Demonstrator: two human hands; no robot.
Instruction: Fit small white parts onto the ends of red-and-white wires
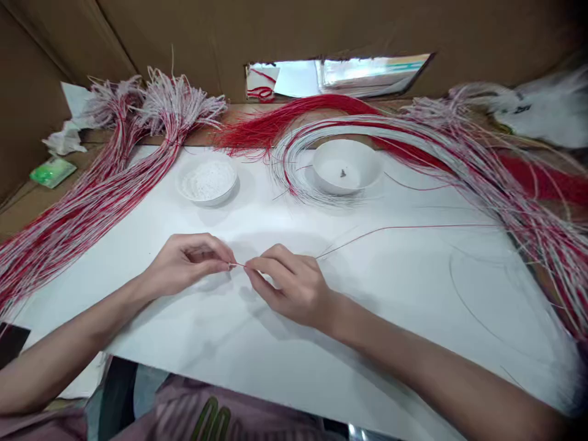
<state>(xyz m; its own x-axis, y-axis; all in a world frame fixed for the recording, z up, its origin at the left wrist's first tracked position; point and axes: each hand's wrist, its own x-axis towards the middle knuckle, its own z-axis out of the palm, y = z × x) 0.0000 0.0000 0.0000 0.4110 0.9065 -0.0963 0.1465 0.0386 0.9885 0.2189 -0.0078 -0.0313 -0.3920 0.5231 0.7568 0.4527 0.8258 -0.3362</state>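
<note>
- Where the brown cardboard wall point(184, 37) ends, a smooth, flat white board point(184, 349) spreads out as the work surface.
- Down its left side run long red-and-white cord bundles point(103, 190), their far ends splaying into pale, crinkled tufts; at right a looser sheaf point(478, 160) of thin strands curves round, and a fine red hank point(321, 110) arches behind it. How many strands are finished cannot be told.
- Left hand point(193, 263) and right hand point(291, 282) face each other, each in a narrow thumb-and-finger pinch.
- Beyond them stand a shallow left bowl point(223, 197) and a deeper right bowl point(331, 164), both round and white.
- One short stretch of red strand point(238, 264) spans the fingertips above the board; it seems part-worked, its detail too small to judge.
- White grains point(209, 177) cover the left bowl's floor; dark bits point(343, 173) lie in the other.
</note>
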